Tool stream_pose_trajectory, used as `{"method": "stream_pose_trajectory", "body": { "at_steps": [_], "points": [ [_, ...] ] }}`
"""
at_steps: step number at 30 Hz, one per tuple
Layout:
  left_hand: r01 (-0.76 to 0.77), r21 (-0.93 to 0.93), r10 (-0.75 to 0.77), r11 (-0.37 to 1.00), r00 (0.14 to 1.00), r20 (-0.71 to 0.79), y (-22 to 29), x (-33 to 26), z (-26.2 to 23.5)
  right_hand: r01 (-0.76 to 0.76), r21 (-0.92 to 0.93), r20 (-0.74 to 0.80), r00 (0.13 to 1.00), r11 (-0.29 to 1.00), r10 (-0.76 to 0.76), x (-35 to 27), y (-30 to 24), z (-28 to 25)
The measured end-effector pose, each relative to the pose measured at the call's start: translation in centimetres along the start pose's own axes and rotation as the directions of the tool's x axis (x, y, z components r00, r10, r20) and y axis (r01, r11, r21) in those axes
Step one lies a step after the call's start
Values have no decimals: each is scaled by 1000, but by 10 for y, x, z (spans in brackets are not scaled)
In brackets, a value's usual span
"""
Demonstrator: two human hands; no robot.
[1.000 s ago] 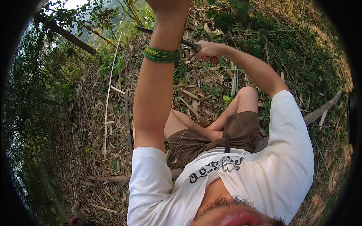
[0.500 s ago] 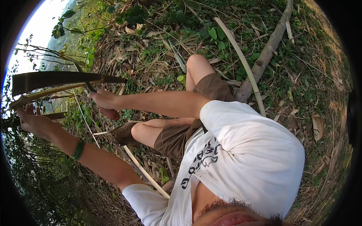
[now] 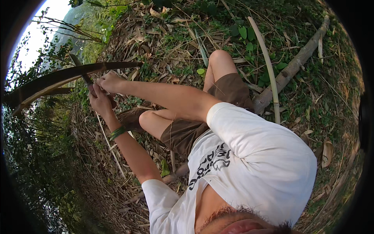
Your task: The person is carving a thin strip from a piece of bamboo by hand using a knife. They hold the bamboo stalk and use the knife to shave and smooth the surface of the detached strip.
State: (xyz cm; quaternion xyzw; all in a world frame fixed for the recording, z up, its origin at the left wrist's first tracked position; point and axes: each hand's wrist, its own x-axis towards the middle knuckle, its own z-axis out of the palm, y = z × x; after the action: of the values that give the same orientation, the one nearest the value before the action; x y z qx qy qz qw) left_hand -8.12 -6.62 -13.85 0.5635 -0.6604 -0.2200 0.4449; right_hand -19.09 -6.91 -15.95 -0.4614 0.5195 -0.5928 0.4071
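Note:
I sit on the ground with my legs bent, both arms reaching out to the left. My left hand [image 3: 99,102], with a green band at the wrist, is closed around the handle of a dark knife [image 3: 81,70] whose blade points up and away. My right hand [image 3: 110,82] sits just above it, touching it, fingers closed on the end of a long dark curved bamboo piece [image 3: 58,78]. The bamboo runs off to the left edge and looks split into two strips. The knife blade crosses the bamboo right beside my hands.
Dry leaves, twigs and grass cover the ground. A pale thin bamboo pole [image 3: 269,66] and a thick grey log [image 3: 296,66] lie to the right of my knee [image 3: 220,58]. Bushes [image 3: 35,163] and a slope fall away on the left.
My view has swung left. My left hand has slid in along the bamboo from its far end, and both hands now meet at the knife.

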Motion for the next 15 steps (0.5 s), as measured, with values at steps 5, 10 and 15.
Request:
{"method": "stream_pose_trajectory", "body": {
  "at_steps": [5, 10, 15],
  "points": [
    [-23, -32, 27, 999, 992, 124, 11, 31, -5, -124, -143, 214, 965, 982, 153, -34, 30, -77],
    [139, -17, -140, 990, 987, -78, 40, 35, 2, -254, -190, 220, 930, 948, 293, -75, 80, -132],
    [68, 213, -20, 975, 975, -221, 22, 35, -21, -295, -111, 264, 912, 949, 314, -116, 98, -157]
  ]
}}
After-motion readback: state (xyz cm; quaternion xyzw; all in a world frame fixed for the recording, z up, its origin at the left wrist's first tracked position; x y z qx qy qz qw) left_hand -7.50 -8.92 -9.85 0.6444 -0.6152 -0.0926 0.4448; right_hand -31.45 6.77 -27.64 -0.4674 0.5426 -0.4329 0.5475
